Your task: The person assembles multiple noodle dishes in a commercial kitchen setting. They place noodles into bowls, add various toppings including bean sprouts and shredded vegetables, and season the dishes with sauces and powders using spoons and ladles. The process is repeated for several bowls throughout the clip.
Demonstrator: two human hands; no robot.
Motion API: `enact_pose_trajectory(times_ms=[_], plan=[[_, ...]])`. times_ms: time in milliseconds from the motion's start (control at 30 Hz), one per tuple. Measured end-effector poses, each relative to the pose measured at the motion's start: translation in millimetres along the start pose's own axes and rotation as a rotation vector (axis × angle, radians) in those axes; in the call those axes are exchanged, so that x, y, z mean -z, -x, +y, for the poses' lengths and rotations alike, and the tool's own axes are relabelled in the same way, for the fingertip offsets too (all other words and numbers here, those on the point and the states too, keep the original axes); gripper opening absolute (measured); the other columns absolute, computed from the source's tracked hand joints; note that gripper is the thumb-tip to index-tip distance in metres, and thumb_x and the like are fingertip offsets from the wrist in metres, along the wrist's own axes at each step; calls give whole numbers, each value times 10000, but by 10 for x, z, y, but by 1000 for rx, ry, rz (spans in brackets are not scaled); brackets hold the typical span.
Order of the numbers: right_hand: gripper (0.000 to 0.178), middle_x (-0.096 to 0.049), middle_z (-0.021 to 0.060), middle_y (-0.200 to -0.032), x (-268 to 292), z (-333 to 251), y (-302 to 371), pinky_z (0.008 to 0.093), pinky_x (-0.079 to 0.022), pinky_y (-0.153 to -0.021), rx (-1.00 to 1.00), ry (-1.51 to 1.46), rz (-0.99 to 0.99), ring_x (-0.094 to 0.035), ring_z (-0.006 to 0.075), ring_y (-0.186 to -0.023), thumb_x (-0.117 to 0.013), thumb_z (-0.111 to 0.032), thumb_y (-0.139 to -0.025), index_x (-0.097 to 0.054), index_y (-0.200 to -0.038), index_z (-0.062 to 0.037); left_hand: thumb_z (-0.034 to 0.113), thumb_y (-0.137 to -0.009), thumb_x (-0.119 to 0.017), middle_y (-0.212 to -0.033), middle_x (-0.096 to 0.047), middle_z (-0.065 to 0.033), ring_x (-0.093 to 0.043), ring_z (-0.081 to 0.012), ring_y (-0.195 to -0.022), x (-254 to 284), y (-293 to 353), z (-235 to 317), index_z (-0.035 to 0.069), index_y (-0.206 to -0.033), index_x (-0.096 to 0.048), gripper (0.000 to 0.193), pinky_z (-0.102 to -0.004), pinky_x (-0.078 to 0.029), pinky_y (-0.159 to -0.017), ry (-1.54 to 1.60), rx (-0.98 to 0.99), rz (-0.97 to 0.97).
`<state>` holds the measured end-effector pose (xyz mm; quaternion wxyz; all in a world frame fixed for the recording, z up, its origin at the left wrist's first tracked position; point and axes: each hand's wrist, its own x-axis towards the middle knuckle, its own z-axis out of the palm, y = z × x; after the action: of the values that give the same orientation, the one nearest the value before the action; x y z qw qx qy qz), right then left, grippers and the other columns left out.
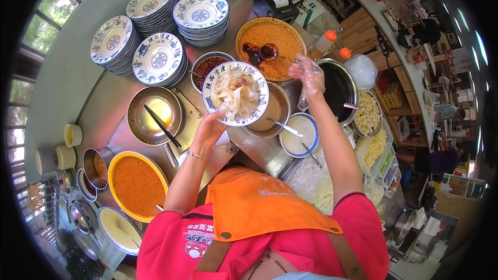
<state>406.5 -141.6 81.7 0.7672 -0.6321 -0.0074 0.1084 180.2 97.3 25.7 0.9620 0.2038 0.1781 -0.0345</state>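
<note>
My bare left hand grips the near rim of a blue-and-white plate. Wide pale noodles with a few reddish bits are heaped on it. My right hand, in a clear plastic glove, is closed around the handle end of a ladle. The ladle's bowl rests in a large basin of orange chili sauce, by a dark oily pool. Just behind the plate is a bowl of dark red chili flakes; a metal bowl of tan sauce is partly hidden under the plate's right side.
Stacks of patterned plates stand far left. Nearer are a pan with chopsticks and a yellow-rimmed basin of orange powder. On the right are a white-liquid bowl, a dark-liquid pot, squeeze bottles and a tray of cubes.
</note>
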Motion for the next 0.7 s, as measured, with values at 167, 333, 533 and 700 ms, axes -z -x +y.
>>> enact_pose_trajectory(times_ms=[167, 333, 533, 700], plan=[[303, -662, 150, -841, -70, -417, 281, 298, -585, -632, -21, -72, 40, -669, 191, -684, -567, -197, -974, -608, -1151, 45, 17, -845, -583, -1391, -490, -156, -502, -301, -1259, 6, -210, 14, -7, -1398, -376, 592, -474, -400, -1066, 18, 6, -40], [346, -662, 147, -871, -106, -715, 740, 280, -581, -650, -7, -18, -62, -671, 179, -716, -550, -215, -985, -581, -1197, 56, 6, -859, -571, -1397, -486, -155, -474, -299, -1286, -32, -458, -77, -26, -1389, -378, 565, -452, -368, -1103, 71, 37, -76], [307, -667, 131, -1012, -170, -845, 1360, 302, -565, -727, 491, 696, -398, -659, 205, -814, -559, -75, -943, -568, -1231, 31, 28, -865, -594, -1386, -500, -120, -496, -271, -1267, -158, -597, -159, 19, -1385, -405, 553, -448, -408, -1074, 97, 64, -139], [376, -631, 119, -1172, -244, -1065, 1618, 298, -543, -754, 1160, 1254, -512, -641, 241, -900, -643, -10, -823, -596, -1196, -5, 22, -856, -598, -1387, -501, -124, -490, -273, -1275, -214, -644, -165, 7, -1381, -410, 557, -451, -393, -1089, 98, 87, -161]])
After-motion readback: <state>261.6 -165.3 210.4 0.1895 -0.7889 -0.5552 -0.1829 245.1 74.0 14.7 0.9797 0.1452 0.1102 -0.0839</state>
